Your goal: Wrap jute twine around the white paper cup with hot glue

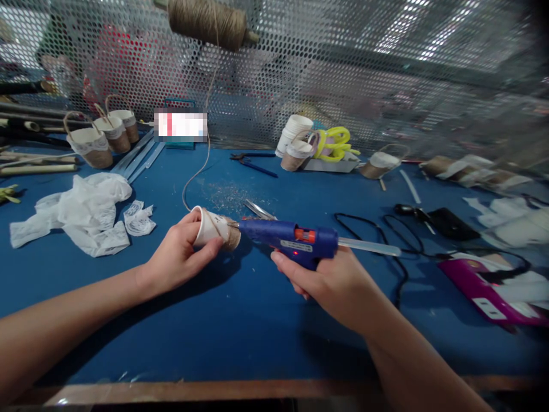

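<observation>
My left hand [182, 249] is closed around a white paper cup [210, 228], tilted on its side with its mouth toward the left. Brown twine [234, 234] wraps the cup's base end, and a loose strand runs from there up to a large twine spool [207, 23]. In my right hand [328, 280] is a blue hot glue gun [287, 237], gripped by its handle. Its nozzle touches or nearly touches the cup at the twine's edge; I cannot tell which. A clear glue stick [369, 246] sticks out of the gun's back. Behind the gun lie metal scissors [259, 210], partly hidden.
Finished-looking cup baskets [96, 150] stand at the back left, near white lace [86, 212] and glue sticks [143, 157]. Pliers [255, 163], stacked cups [295, 131] and yellow ribbon [337, 143] sit at the back. A black cord [377, 229] and purple power strip [476, 292] lie right.
</observation>
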`<state>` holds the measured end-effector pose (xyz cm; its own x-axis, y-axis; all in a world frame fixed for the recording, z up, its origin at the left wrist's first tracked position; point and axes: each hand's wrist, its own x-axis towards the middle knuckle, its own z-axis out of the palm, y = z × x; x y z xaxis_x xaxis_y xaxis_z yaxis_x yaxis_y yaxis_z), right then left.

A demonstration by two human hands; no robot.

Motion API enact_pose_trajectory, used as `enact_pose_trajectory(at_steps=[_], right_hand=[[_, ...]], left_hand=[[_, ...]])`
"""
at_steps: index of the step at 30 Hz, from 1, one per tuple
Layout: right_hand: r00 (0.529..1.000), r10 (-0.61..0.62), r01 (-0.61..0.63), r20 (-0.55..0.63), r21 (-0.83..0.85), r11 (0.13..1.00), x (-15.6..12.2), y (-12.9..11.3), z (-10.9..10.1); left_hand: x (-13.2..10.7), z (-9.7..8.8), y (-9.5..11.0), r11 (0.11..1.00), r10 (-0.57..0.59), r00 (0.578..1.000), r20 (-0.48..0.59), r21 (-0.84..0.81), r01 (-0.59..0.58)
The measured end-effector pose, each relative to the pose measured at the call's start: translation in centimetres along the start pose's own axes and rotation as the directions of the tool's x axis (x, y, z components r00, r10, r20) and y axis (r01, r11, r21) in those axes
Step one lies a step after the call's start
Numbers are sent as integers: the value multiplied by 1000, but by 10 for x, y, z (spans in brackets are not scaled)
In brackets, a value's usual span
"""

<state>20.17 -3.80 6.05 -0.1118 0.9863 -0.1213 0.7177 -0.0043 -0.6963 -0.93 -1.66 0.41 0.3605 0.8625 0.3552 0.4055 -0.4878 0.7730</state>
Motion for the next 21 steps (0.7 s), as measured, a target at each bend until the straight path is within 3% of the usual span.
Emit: enact_pose_trajectory(at_steps=[8,13,17,21], right_hand=[[989,-145,143,1,-193,971,-3,9,-1],[937,-350,311,-23,-407,859,-3,13,0],[845,-535,451,13,-556,698,-2,22,0],[656,-740,599,149,-700,389,-2,33,-3]], left_hand=[[1,1,4,984,-159,987,7,-74,159],[0,2,1,969,-215,976,27,-119,217],[0,2,1,962,-233,972,30,-138,235],[0,3,2,955,-247,969,30,-164,248]])
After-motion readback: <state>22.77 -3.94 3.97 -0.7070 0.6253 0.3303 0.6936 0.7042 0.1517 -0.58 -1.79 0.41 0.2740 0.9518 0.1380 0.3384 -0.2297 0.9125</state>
